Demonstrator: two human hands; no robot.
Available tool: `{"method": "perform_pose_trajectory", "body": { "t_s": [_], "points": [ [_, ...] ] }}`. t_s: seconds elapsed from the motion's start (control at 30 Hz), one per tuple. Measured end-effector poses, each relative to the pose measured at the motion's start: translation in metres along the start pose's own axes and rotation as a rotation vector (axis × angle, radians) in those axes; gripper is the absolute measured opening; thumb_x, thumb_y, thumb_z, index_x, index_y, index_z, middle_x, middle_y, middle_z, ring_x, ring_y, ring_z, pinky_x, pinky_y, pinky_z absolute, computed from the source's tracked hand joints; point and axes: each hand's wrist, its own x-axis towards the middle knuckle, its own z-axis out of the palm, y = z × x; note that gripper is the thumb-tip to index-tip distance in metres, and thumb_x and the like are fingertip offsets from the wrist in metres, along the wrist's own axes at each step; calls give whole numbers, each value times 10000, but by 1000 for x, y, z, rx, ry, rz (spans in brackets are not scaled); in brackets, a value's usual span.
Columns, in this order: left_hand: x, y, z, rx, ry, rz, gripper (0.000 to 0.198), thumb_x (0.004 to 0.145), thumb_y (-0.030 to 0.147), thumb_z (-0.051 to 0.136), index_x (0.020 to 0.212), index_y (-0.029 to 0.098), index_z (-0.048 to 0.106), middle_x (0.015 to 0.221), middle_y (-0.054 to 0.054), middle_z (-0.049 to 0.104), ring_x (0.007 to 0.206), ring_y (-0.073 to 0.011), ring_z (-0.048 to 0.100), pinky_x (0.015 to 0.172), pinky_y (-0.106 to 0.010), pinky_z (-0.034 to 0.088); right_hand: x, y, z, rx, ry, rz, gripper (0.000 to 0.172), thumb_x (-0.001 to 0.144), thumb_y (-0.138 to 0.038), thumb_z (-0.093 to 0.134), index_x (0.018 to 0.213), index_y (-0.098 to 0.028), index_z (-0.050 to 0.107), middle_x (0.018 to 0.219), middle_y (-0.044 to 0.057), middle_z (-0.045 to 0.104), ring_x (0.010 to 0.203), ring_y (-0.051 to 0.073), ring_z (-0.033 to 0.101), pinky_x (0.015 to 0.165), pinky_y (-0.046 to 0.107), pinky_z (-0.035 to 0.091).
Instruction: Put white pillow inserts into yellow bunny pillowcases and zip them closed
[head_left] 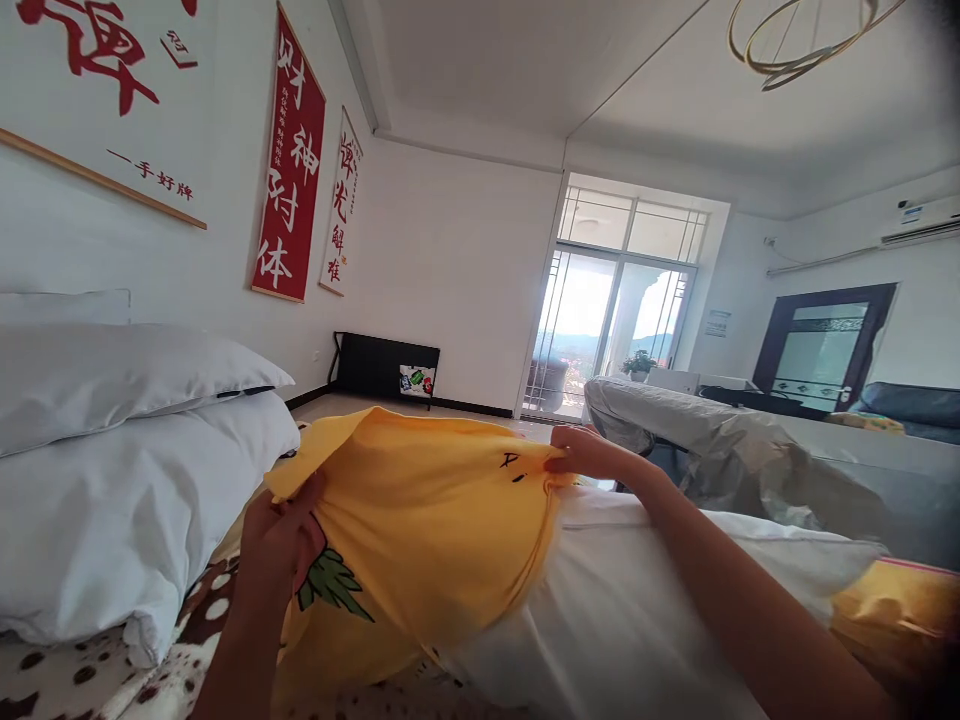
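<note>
A yellow T-shirt (427,510) with a green leaf print is lifted above the bed. My left hand (279,540) is closed on the shirt's near left edge, fingers pinching the cloth. My right hand (581,452) pinches the shirt's far right edge, where small black marks are printed. The cloth hangs stretched between the two hands. Under it lies a white sheet (637,600).
White pillows and a folded white quilt (112,480) pile up at the left on a brown spotted blanket (90,680). A grey cover (720,440) drapes furniture at the right. Red scrolls (291,160) hang on the wall; a glass balcony door (600,330) stands beyond.
</note>
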Motion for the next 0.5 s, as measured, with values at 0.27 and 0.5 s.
{"method": "perform_pose_trajectory", "body": {
  "t_s": [0.27, 0.5],
  "points": [
    [13, -20, -5, 316, 219, 71, 346, 598, 502, 736, 560, 203, 568, 442, 19, 499, 577, -209, 561, 599, -320, 489, -28, -22, -16, 721, 160, 23, 452, 704, -631, 547, 737, -181, 590, 704, 31, 589, 644, 160, 519, 561, 259, 410],
    [13, -15, 5, 2, 91, 2, 361, 594, 497, 746, 621, 187, 563, 440, 36, 495, 460, -145, 476, 508, -279, 445, -19, 0, -20, 131, 317, 29, 393, 703, -532, 596, 518, -199, 503, 495, -27, 397, 529, 110, 310, 503, 261, 274]
  ]
}}
